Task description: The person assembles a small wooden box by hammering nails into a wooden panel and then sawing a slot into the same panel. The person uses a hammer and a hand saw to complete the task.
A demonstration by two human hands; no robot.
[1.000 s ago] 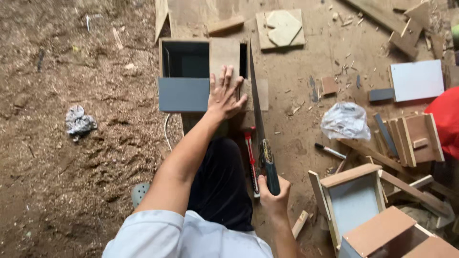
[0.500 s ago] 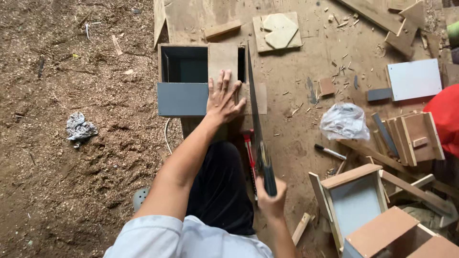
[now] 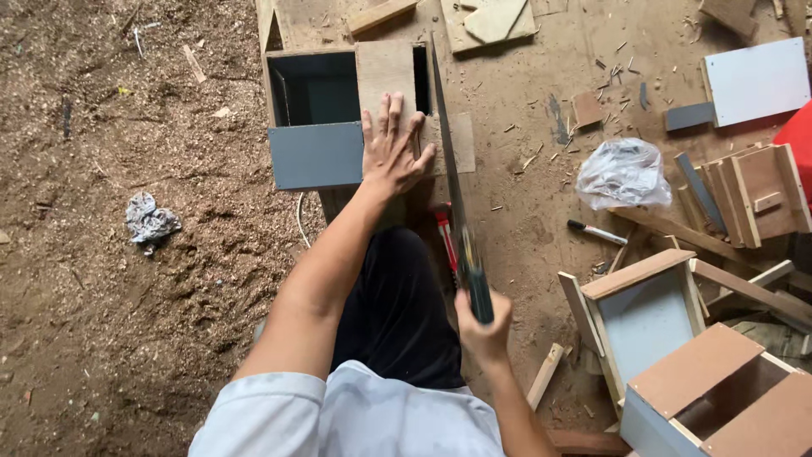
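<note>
Upper centre, the left hand (image 3: 391,152) presses flat, fingers spread, steadying the box (image 3: 338,118); the right hand (image 3: 482,326) clenches the saw (image 3: 452,186) handle.

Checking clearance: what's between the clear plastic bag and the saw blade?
Head view: bare board floor with wood chips between plastic bag and saw blade; nothing larger.

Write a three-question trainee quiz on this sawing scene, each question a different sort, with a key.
1. True or false: the left hand lies flat on the wooden box.
2. What does the right hand grip? A) marker B) handsaw C) plastic bag
3. Fill in: the crumpled plastic bag lies to the person's ____ of the handsaw.

Key:
1. True.
2. B; the fingers wrap its dark handle.
3. Right; a black marker lies just below it in the picture.
</note>
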